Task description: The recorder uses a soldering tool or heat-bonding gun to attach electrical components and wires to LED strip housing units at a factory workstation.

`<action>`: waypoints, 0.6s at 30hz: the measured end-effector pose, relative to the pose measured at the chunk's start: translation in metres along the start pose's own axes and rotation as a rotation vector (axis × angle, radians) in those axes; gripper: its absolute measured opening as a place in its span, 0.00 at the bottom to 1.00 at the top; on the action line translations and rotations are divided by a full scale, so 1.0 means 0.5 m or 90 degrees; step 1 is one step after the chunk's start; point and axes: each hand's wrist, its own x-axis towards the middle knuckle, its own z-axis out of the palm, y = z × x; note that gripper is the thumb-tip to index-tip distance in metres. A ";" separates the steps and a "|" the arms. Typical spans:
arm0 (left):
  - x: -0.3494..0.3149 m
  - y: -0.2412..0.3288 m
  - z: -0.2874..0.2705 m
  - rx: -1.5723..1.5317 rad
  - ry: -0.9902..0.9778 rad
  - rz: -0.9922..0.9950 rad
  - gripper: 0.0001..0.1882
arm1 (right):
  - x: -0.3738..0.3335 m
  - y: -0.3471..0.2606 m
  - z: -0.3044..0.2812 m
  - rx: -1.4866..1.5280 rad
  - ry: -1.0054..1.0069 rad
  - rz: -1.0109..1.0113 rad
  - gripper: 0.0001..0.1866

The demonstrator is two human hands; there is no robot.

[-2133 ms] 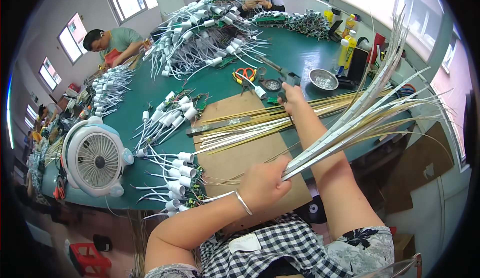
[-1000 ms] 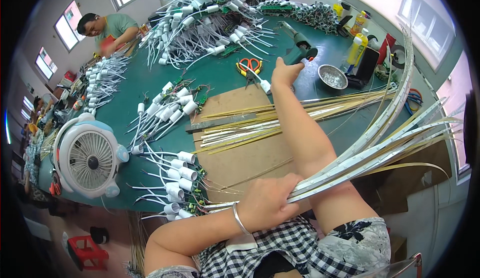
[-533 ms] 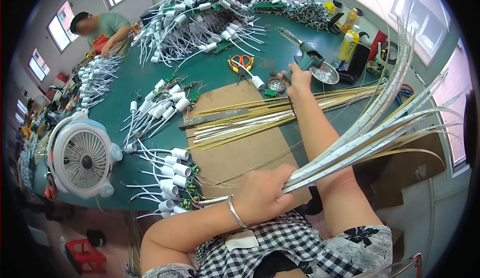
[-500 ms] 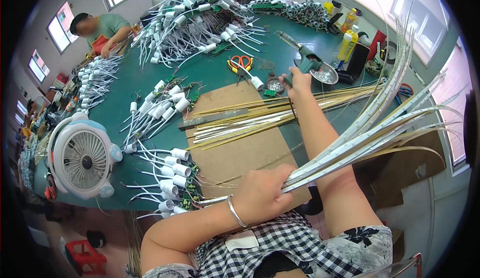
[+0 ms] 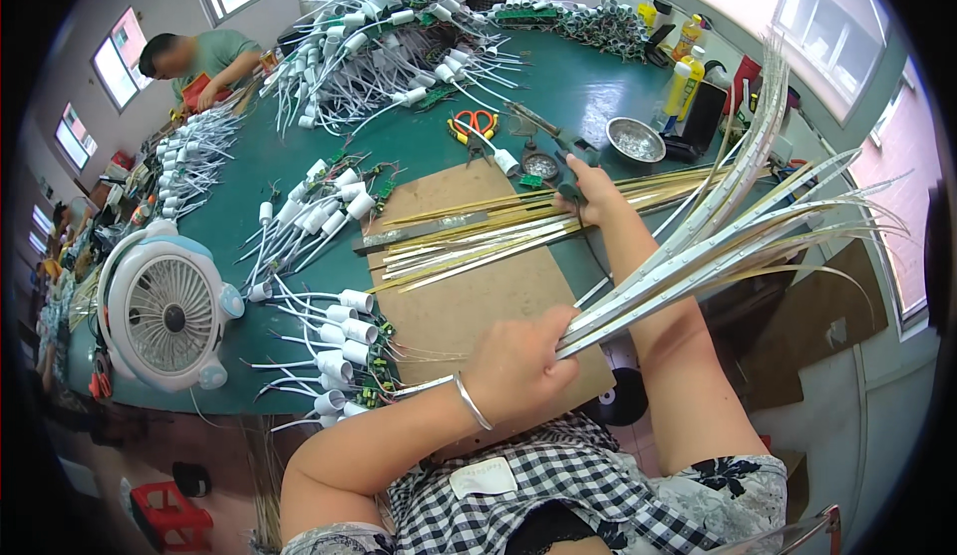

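My left hand [image 5: 520, 364], with a silver bangle at the wrist, is closed round a bundle of long white LED strips [image 5: 663, 281]. The strips fan out to the right across my right forearm, and their far ends curl upward. In my right hand [image 5: 596, 194] is a green-handled soldering gun [image 5: 575, 144], its barrel pointing to the far left. The barrel end lies near a small dish of solder [image 5: 540, 165] and a white lamp cap [image 5: 506, 162]. More strips, yellow and white [image 5: 478, 246], lie across a brown board [image 5: 469, 326] beneath a flat metal bar [image 5: 419, 235].
Lamp caps with wires and green circuit boards [image 5: 344, 341] line the board's left side; a large heap [image 5: 389, 56] stands behind. A fan [image 5: 169, 306] is at the left. Orange-handled pliers [image 5: 473, 126], a metal bowl [image 5: 636, 140] and yellow bottles [image 5: 683, 86] stand farther back. Two people sit across the table.
My right hand has drawn the soldering gun left and nearer, away from over the metal bowl, which now shows whole. My left hand has shifted slightly left and up with the strips.
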 end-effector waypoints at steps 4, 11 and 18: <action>0.010 0.000 0.011 -0.004 -0.003 -0.002 0.14 | 0.021 0.005 -0.033 -0.195 0.082 -0.044 0.19; 0.018 -0.026 0.026 -0.014 -0.007 -0.029 0.09 | -0.061 0.027 -0.096 -0.179 0.073 -0.300 0.21; 0.021 -0.049 0.046 -0.010 0.005 -0.063 0.15 | -0.396 0.044 -0.197 0.531 -0.278 -0.566 0.58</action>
